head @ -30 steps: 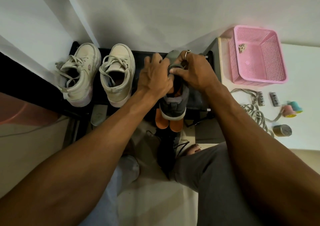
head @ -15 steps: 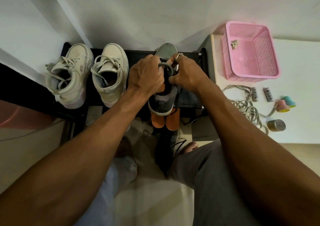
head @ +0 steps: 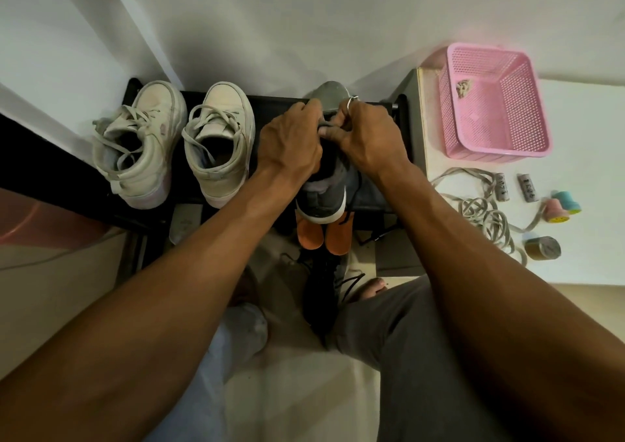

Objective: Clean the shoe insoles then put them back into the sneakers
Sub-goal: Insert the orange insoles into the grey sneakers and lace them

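Gripping the grey sneaker at its mouth, both hands are busy on the black shoe rack, right of the pair of white sneakers. The left hand curls over the left side of the collar. The right hand curls over the right side, thumb and forefinger pinching something at the tongue, whether lace or fabric I cannot tell. Neither hand is spread; both are closed round the shoe.

This reads as the step of opening the shoe up, either to draw an insole out or to seat one back in, and the view does not settle which. Two orange pieces, insoles by the look of them, poke out just below the heel on the near side.

The sneaker's toe points far, at the wall. Its heel faces near, at the rack's front edge, so the long axis runs near to far.

The next move calls for one hand holding the collar wide while the other slides in along that length, heel to toe, with nothing buckling. A dark shoe with loose laces waits on the floor, nearer.
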`<state>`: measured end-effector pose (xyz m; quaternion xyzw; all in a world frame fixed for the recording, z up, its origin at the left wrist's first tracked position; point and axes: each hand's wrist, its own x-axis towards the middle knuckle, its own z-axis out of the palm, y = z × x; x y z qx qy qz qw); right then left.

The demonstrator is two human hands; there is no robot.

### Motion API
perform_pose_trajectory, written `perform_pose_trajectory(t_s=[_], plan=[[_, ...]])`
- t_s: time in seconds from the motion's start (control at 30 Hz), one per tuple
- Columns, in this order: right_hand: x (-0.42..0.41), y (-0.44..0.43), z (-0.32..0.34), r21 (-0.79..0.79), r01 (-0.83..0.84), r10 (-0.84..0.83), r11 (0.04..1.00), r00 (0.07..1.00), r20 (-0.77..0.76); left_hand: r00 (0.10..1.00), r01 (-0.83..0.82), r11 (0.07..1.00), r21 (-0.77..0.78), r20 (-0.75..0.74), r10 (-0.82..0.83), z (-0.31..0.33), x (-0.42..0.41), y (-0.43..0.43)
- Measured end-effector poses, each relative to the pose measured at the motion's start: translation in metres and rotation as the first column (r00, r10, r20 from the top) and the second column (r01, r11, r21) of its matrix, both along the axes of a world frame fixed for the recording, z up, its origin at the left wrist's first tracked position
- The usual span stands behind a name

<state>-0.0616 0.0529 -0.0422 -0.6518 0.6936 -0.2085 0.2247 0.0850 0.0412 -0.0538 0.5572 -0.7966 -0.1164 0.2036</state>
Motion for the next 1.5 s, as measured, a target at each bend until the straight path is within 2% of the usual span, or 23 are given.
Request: perform_pose_trajectory(t_s=[0.27, 0.5, 0.67, 0.83, 0.93, 1.03, 1.13, 1.37, 1.5], plan=[[-0.005, 0.003, 0.007, 0.182, -0.025, 0.031, 0.983, 0.999, -0.028, 1.0, 0.018, 1.0, -0.007, 0.025, -0.018, 0.005, -0.001, 0.003], [-0.003, 0.006, 0.01, 0.217, 0.02, 0.005, 0.976, 0.994, -0.112, 0.999, 0.003, 1.0, 0.031, 0.054, -0.005, 0.012, 0.0, 0.003], [-0.001, 0.006, 0.01, 0.177, 0.02, 0.006, 0.984, 0.989, -0.145, 0.998, 0.018, 0.999, 0.026, 0.053, -0.02, 0.014, -0.002, 0.004], [0.008, 0.001, 0.006, 0.019, -0.072, 0.073, 0.997, 0.995, -0.073, 0.997, 0.024, 0.999, 0.026, 0.068, -0.026, 0.017, -0.001, 0.0], [0.014, -0.004, 0.0, -0.035, -0.052, 0.047, 0.998, 0.99, -0.13, 1.0, 0.004, 0.995, 0.101, 0.018, -0.006, 0.016, 0.0, -0.001], [0.012, -0.006, -0.001, -0.027, -0.031, 0.027, 0.999, 0.99, -0.141, 0.997, -0.021, 0.947, 0.321, -0.058, 0.042, 0.024, 0.009, -0.005], [0.008, -0.007, 0.0, -0.027, 0.009, -0.012, 1.0, 0.994, -0.109, 1.0, 0.01, 0.902, 0.432, 0.015, -0.018, 0.03, 0.019, -0.003], [0.005, -0.008, 0.006, 0.032, 0.028, -0.026, 0.999, 0.997, -0.068, 0.979, -0.156, 0.904, 0.398, 0.187, 0.086, 0.032, 0.019, -0.005], [0.002, -0.009, 0.006, 0.044, 0.024, -0.022, 0.999, 0.999, -0.044, 0.974, -0.171, 0.894, 0.413, 0.206, 0.092, 0.033, 0.015, -0.003]])
